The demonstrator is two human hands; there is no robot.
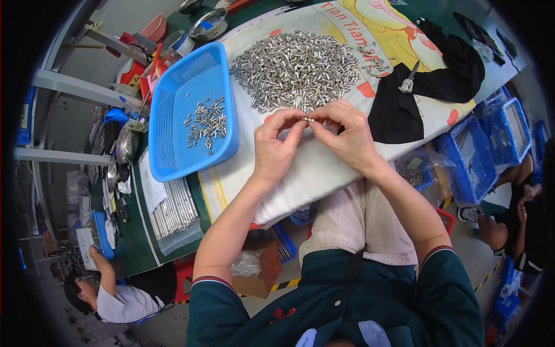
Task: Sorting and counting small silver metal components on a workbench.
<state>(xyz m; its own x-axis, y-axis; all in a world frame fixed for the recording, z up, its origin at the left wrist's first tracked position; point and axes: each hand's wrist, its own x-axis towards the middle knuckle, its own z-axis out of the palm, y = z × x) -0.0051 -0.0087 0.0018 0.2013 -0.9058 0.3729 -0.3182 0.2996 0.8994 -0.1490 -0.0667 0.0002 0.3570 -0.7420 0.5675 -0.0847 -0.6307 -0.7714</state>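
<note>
Both my hands meet at the near edge of a big pile of small silvery metal pins (295, 66) on a printed cloth (260, 185). Thumb and fingertips of my left hand (276, 144) pinch one end of a small metal pin (307, 119). The fingers of my right hand (347, 136) close on its other end; most of the pin is hidden by fingertips. A blue perforated basket (231, 130) stands to the left with several similar pins (207, 122) inside. Right of my hands lies a black cloth (396, 113) with a small knife (410, 79) resting on it.
Bundled metal rods (173, 211) in a plastic bag lie at the left on the green table (136, 248). Blue bins (471, 156) stand at the right below the table. One person (115, 298) sits at lower left; another (514, 220) is at far right.
</note>
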